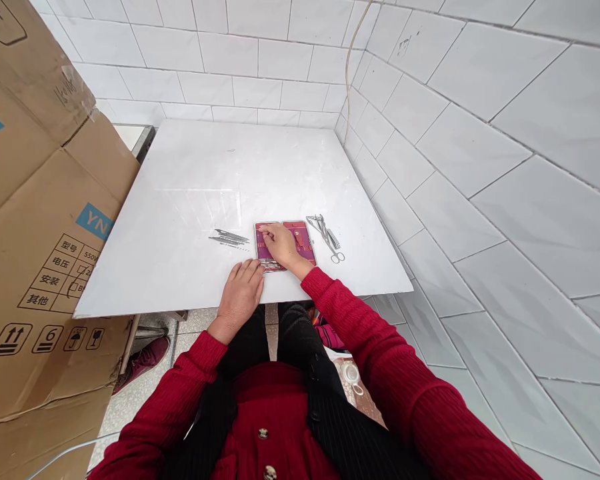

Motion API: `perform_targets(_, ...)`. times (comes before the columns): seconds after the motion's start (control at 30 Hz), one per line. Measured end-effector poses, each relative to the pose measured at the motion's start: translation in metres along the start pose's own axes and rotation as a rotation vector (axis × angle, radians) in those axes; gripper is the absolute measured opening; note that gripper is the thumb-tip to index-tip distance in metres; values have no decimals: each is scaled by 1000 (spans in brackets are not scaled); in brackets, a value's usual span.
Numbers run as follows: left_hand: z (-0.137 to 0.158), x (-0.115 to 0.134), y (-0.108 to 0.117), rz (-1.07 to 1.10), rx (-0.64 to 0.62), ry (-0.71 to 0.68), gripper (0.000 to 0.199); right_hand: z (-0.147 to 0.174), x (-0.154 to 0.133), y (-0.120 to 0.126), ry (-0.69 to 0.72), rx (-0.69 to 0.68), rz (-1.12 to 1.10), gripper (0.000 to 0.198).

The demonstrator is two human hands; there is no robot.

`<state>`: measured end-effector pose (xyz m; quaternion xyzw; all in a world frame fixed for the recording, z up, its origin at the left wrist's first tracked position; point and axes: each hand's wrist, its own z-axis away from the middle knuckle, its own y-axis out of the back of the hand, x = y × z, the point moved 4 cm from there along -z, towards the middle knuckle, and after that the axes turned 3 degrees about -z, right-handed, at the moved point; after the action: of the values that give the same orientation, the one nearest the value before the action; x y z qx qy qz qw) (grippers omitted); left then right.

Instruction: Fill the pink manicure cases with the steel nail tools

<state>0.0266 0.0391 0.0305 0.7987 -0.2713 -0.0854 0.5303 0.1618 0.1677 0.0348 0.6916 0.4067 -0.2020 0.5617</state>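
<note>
An open manicure case [307, 248] with a purple-and-red lining lies near the front edge of the table. My right hand [281, 245] is over its left half, thumb and fingertips drawn together at the upper left. Whatever they may hold is too small to make out. My left hand [241, 291] rests with fingers extended at the case's lower left corner, beside some small metal tools [270, 265] in the bottom of the case. Slim metal tools [230, 237] lie in a group to the left. On the right are metal clippers [324, 230] and small scissors [337, 257].
The white table [190, 167] meets a tiled wall [430, 173] on the right. A tall cardboard box [40, 220] stands close along the left side. A cable [350, 73] hangs in the back corner. Another person's shoe [145, 360] shows below at left.
</note>
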Motion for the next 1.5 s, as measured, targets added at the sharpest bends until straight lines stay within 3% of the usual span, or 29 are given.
perform_targets(0.27, -1, 1, 1, -4, -6, 1, 36, 15, 0, 5, 97, -47, -67, 39)
perform_targets(0.7, 0, 0, 1, 30, -15, 10, 39, 11, 5, -1, 89, -59, -2, 48)
perform_targets(1.0, 0, 1, 0, 5, -6, 6, 36, 12, 2, 0, 71, -33, -23, 43)
perform_targets(1.27, 0, 1, 0, 26, -9, 15, 39, 5, -4, 16, -30, 105, -207, 25)
perform_targets(1.37, 0, 1, 1, 14, -5, 13, 38, 1, -17, 11, 14, 25, -169, 22)
perform_targets(1.5, 0, 2, 1, 4, 0, 7, 37, -5, -47, -11, 87, -225, 37, 14)
